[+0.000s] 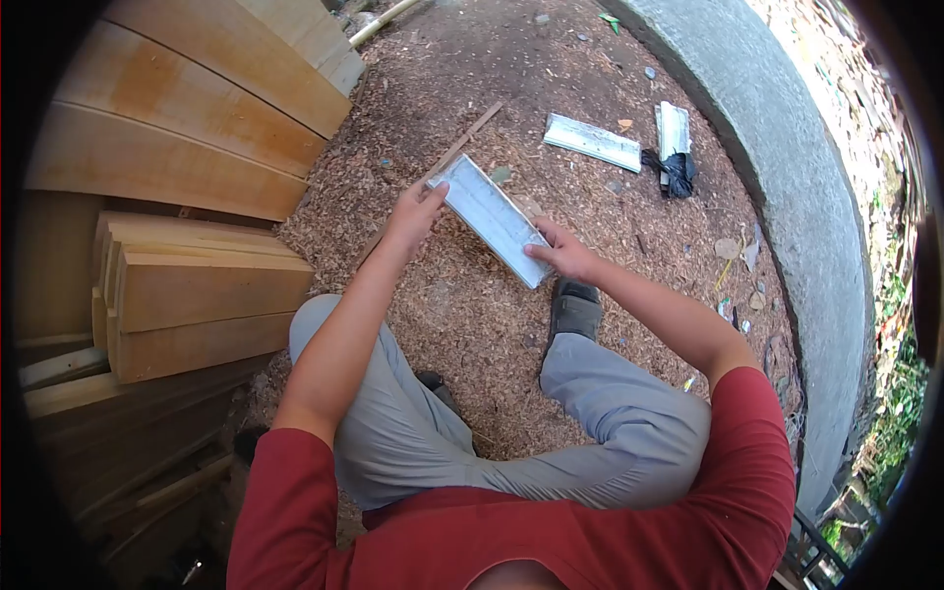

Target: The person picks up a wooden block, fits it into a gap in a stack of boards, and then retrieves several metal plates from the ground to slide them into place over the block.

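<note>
A flat, whitish-grey rectangular panel (492, 221) is held out in front of me, tilted, its long side running from upper left to lower right. My left hand (418, 211) grips its upper left end, thumb on the top face. At the lower right end my right hand (562, 250) is closed on it the same way, with the fingers partly hidden beneath. Beyond it on the ground lies a similar white panel (592, 142). Farther right, another pale panel (674, 128) has a crumpled black plastic piece (677, 175) over its lower end.
Stacked wooden boards (211, 285) and larger planks (197, 88) stand along the left. A thin wooden strip (472, 133) lies on the chip-covered ground (472, 334). A concrete curb (787, 167) curves down the right side, with litter and leaves beside it.
</note>
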Motion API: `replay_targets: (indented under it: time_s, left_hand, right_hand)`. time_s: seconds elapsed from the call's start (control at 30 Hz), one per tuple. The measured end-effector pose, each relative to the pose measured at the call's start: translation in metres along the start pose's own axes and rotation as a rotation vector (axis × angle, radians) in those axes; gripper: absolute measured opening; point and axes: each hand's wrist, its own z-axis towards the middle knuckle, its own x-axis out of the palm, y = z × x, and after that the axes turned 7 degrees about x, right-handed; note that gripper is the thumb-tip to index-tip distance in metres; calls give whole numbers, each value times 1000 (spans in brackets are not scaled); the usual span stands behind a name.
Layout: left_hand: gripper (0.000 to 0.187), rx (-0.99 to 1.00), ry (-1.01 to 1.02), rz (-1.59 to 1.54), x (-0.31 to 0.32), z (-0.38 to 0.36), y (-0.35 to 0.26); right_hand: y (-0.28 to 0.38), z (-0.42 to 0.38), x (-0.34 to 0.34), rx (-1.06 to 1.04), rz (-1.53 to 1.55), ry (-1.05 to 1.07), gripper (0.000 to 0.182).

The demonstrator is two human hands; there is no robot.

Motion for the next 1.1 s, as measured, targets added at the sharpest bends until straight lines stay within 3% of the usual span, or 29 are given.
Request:
replay_targets:
  time_s: [0.13,0.3,0.4,0.47,0.5,0.67,0.77,0.93,1.0,1.1]
  left_hand:
    - [37,2,-228,-88,-16,-8,-3]
    - [27,187,-205,-72,-25,-24,-21]
    - [26,301,-165,-45,-30,-39,-36]
    - [24,411,-149,-97,-32,-48,-39]
    - [24,408,-174,-61,-36,-50,-40]
    - [23,400,-285,-39,-55,-59,-44]
    - [22,390,-334,-45,-60,-65,-43]
    - [23,363,-372,-35,-64,-78,-40]
    - [23,402,-399,-209,-67,-74,-36]
    - [23,340,-513,-439,-76,-70,-37]
  right_hand:
    - [4,27,35,28,82,49,51]
    - [37,41,46,79,-169,-2,44]
    - [42,69,49,-13,-269,42,51]
    - [54,73,61,-219,-239,38,60]
    - [64,74,66,-271,-273,55,68]
    - [85,94,93,-248,-329,59,74]
    - [84,104,110,-387,-459,-3,79]
    - [92,95,125,-336,-540,-19,95]
    - [97,92,132,-318,-525,-41,100]
    - [110,88,140,-460,-597,-135,107]
